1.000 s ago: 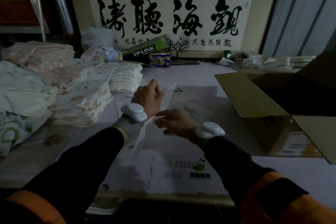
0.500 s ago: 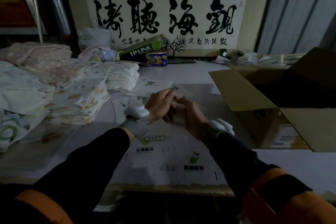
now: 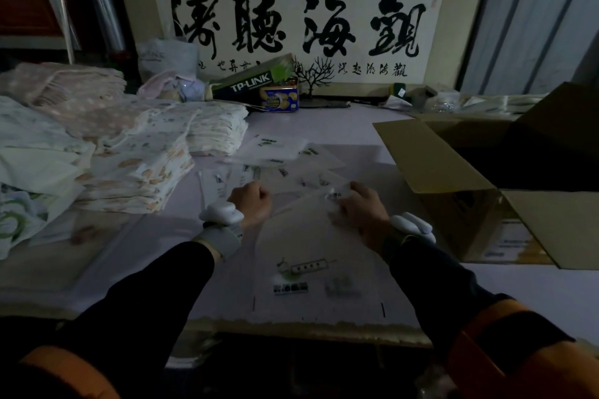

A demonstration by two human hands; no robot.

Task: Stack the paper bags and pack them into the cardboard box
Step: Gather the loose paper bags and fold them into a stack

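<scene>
A white paper bag [image 3: 311, 236] with a green and black print lies flat in front of me on a pile of like bags [image 3: 291, 298]. My left hand [image 3: 251, 202] grips its far left corner. My right hand [image 3: 358, 210] grips its far right corner, so the bag's far edge is held between both fists. More white paper bags [image 3: 278, 152] lie scattered beyond my hands. The open cardboard box [image 3: 431, 159] stands at the right, flaps spread, its inside dark.
Stacks of folded patterned cloth [image 3: 136, 168] fill the left of the table. A TP-LINK carton [image 3: 251, 81], a biscuit tin [image 3: 280, 100] and a small metal tree [image 3: 312, 78] stand at the back below a framed calligraphy panel [image 3: 298, 19].
My hands were together over the bags half a second ago. They have since spread apart, each holding a far corner of one bag, which now lies flat on the pile.
</scene>
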